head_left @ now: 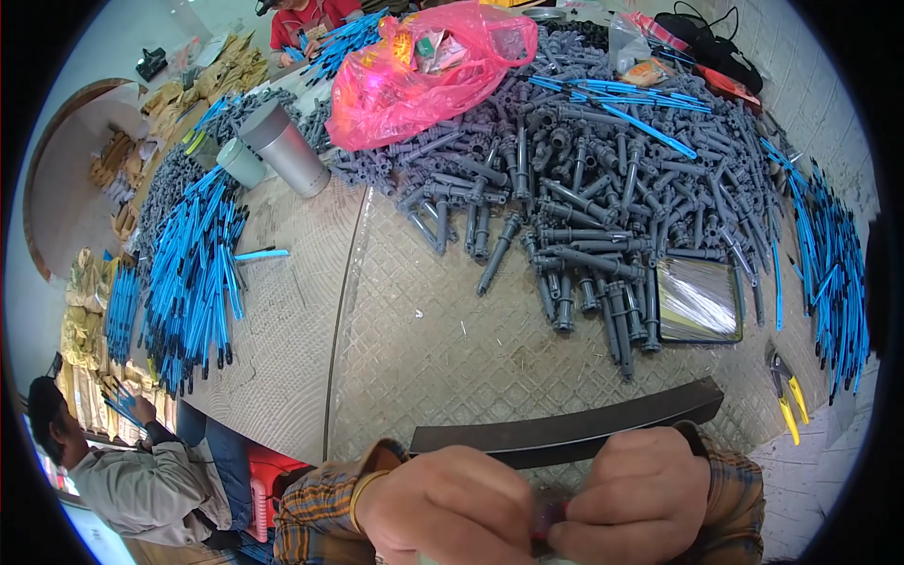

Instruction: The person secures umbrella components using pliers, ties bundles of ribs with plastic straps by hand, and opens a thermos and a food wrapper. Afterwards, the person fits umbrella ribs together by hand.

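Observation:
My left hand point(452, 504) and my right hand point(638, 494) are close together at the table's near edge. The fingers of both are curled in. Between them shows a small blurred thing with a reddish tint point(546, 521); most of it is hidden by my fingers, and its kind does not show. Just beyond my knuckles lies a long dark bar point(565, 426), bowed by the lens. Farther off, grey ribbed plastic tubes point(603, 179) spread in a large heap. Beside its near side rests a dark-rimmed tray point(742, 315) of thin, shiny pale strands.
Yellow-handled cutters point(787, 395) lie at right, below blue rods with black tips point(831, 282). More blue rods point(193, 282) are piled left, near a metal tumbler point(285, 149). A pink plastic bag point(414, 89) sits on the heap. One person point(141, 471) holds rods; another point(306, 24) works opposite.

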Action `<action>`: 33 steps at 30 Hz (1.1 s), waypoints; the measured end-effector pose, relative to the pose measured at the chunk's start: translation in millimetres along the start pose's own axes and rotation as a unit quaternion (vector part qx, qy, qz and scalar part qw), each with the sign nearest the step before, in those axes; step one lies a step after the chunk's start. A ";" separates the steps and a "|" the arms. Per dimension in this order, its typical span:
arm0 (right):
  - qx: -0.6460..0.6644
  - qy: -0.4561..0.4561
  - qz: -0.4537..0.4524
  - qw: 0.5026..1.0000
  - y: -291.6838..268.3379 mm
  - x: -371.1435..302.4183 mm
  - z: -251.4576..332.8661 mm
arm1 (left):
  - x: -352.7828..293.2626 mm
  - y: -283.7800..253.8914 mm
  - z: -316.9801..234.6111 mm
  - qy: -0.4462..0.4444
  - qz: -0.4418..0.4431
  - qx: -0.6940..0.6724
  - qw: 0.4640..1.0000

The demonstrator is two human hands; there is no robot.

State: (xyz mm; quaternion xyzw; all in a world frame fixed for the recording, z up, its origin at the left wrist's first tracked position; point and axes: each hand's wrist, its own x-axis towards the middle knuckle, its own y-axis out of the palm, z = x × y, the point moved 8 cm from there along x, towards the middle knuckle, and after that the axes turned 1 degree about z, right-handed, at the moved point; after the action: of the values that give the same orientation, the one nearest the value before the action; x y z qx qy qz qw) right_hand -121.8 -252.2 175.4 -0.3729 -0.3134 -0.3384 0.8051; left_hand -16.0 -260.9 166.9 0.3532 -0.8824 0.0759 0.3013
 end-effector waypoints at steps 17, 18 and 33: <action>-0.084 0.144 0.149 0.975 5.4 -6.9 -28.6 | -16.7 -16.3 -2.7 -0.001 0.011 0.177 0.984; -0.081 0.158 0.109 0.978 0.8 -8.3 -31.1 | -18.0 -25.2 6.1 -0.037 -0.029 0.191 0.981; 0.022 0.422 -0.325 0.846 -174.9 -37.8 -160.3 | -39.7 -71.1 38.1 -0.146 -0.386 0.151 0.898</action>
State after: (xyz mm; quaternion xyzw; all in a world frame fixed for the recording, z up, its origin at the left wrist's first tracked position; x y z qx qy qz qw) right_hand -239.3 -456.9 130.5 -0.0525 -0.0542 -0.6986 0.7115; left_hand 35.9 -303.6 107.3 0.7145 -0.6888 0.0338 0.1180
